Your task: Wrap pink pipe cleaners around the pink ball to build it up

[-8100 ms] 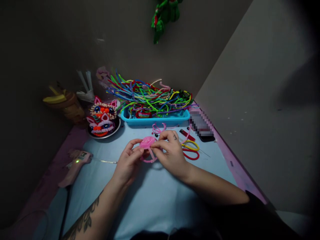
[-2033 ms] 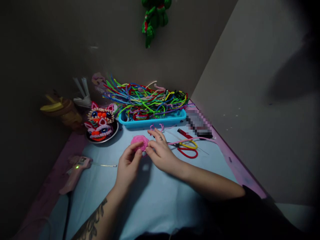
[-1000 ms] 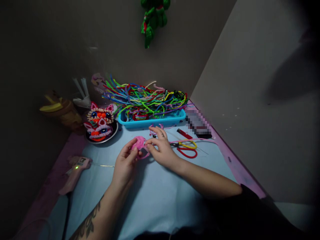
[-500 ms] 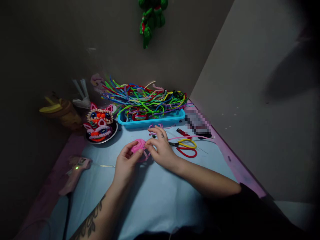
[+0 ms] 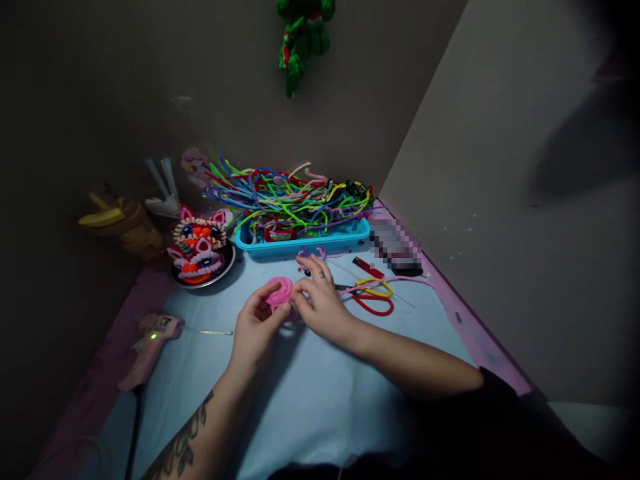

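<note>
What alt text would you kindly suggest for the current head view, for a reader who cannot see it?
The left hand holds a pink coil above a blue mat, the right hand at its edge. Scissors lie to the right, a glue gun to the left; behind are a tray of colourful pipe cleaners and a dish of animal faces.

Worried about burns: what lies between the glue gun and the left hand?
In the head view, a thin pale stick, probably glue, runs from the glue gun toward the left hand, over blue table cover.
</note>
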Tool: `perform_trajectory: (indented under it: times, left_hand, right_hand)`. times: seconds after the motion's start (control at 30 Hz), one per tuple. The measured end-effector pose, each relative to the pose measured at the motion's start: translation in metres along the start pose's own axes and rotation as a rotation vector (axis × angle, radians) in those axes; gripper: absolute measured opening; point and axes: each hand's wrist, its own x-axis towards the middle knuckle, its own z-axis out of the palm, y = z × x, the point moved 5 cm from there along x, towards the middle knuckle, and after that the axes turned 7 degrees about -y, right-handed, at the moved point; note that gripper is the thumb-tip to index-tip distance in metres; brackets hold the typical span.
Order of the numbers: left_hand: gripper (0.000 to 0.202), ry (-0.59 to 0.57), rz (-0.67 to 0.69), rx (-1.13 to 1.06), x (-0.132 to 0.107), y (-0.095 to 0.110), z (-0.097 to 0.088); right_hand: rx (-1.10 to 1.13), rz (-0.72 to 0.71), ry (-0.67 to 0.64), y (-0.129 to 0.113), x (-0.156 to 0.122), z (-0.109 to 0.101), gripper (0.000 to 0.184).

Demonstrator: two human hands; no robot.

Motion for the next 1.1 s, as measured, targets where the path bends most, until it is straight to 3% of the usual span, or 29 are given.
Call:
perform_trajectory:
  times: [0.27, 0.77, 1.1]
  left_hand:
    - [0.052, -0.088, -0.049, -0.022, 0.0002, -0.0018, 0.0016]
    - [0.054, 0.071, -0.077, -0.101, -0.0021, 0.0009, -0.0023]
    - [0.045, 0.038, -0.087, -0.060, -0.0024, -0.0024, -0.0042]
  right_hand:
    - [-0.103, -0.121, 0.040, -0.0065, -0.0001, -0.0085, 0.013]
    - [-0.201, -0.267, 0.043, -0.0071, -0.0005, -0.0095, 0.014]
    - [-0.333, -0.334, 0.097, -0.0111, -0.0067, -0.0082, 0.016]
